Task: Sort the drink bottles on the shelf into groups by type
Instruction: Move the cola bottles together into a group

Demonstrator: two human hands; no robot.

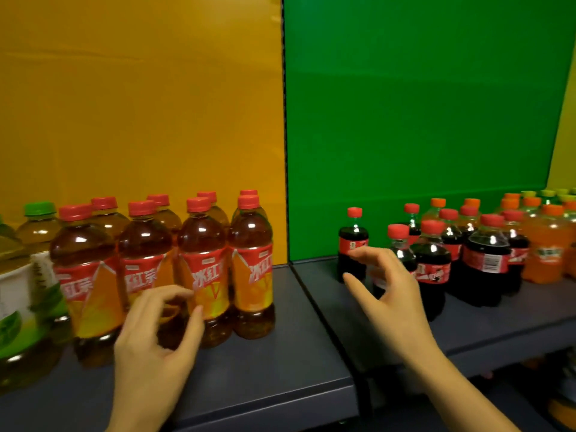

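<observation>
Red-capped iced tea bottles [202, 260] stand two rows deep on the left bay of the shelf [280, 353], in front of a yellow back panel [140, 104], with green tea bottles [37, 232] packed just beside them at the far left. On the right bay, before a green back panel [420, 104], the cola bottles [486, 260] cluster together and orange soda bottles [548, 244] sit beyond them. The types already look largely grouped.

One small cola bottle [353, 241] stands a little apart from its cluster, nearest the divider. The right hand [389, 294] reaches for it with fingers [364, 254] spread apart and thumb low. A fingertip overlaps the label, but contact cannot be confirmed and nothing is gripped. The left hand [156, 338] hovers in front of the tea row, its fingers loosely curled and holding nothing.

The step in hand looks like tidying the last stray. Next, the right hand would need to wrap around that bottle's body and slide or lift it against the other colas, keeping it upright — the neighbours stand close enough to be knocked over.
</observation>
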